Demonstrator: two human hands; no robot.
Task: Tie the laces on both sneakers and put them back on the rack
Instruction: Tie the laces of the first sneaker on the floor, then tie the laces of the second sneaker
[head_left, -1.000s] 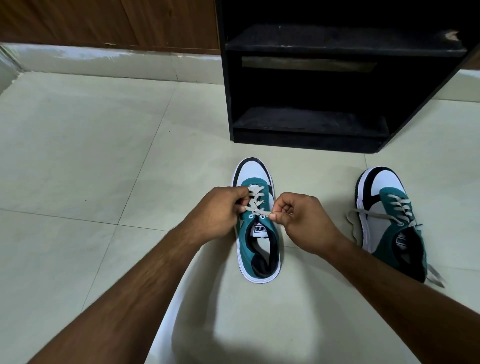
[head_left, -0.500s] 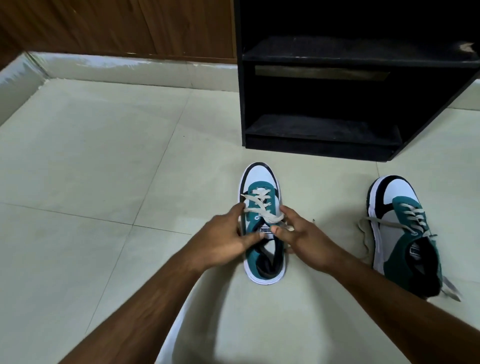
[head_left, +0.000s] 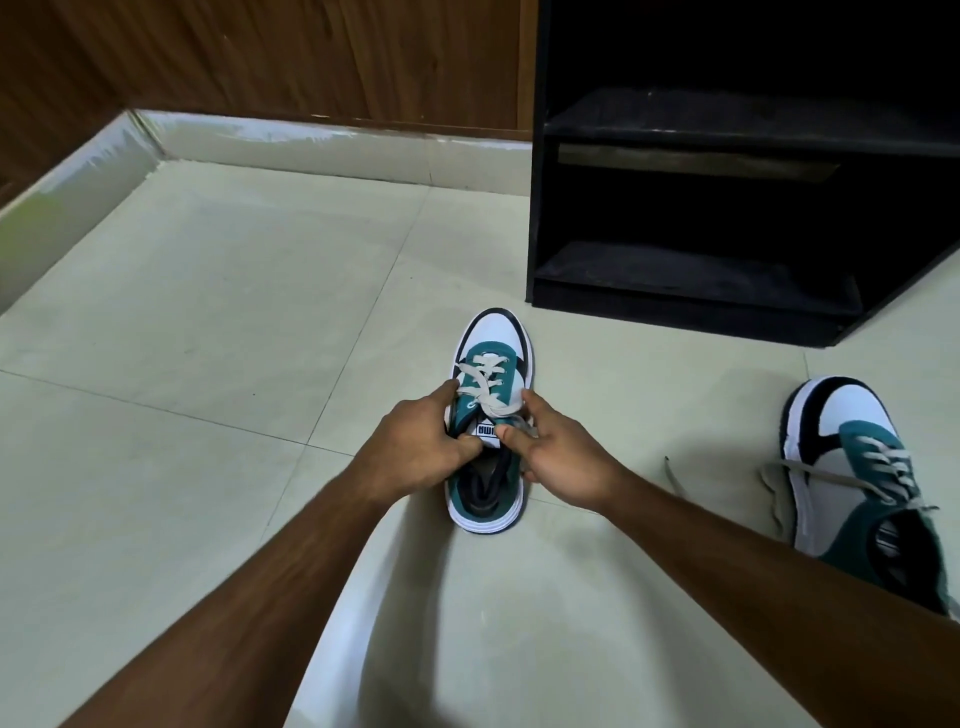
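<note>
A teal, white and black sneaker (head_left: 493, 340) stands on the tiled floor in the middle, toe toward the rack. My left hand (head_left: 410, 449) grips its left side by the collar, thumb at the tongue. My right hand (head_left: 558, 457) holds the right side, thumb on the tongue label. Its grey laces (head_left: 485, 387) lie crossed above my thumbs. A second matching sneaker (head_left: 852, 467) sits at the right, its laces (head_left: 779, 486) loose and trailing on the floor. The black shoe rack (head_left: 691, 280) stands just beyond, its shelves bare.
Pale floor tiles (head_left: 208, 338) spread out to the left. A tiled skirting (head_left: 291, 140) and brown wooden panels (head_left: 260, 52) line the back and left walls.
My hands dropped from pulling the lace ends apart to gripping the sides of the middle sneaker near the tongue. The view shifted left and nearer.
</note>
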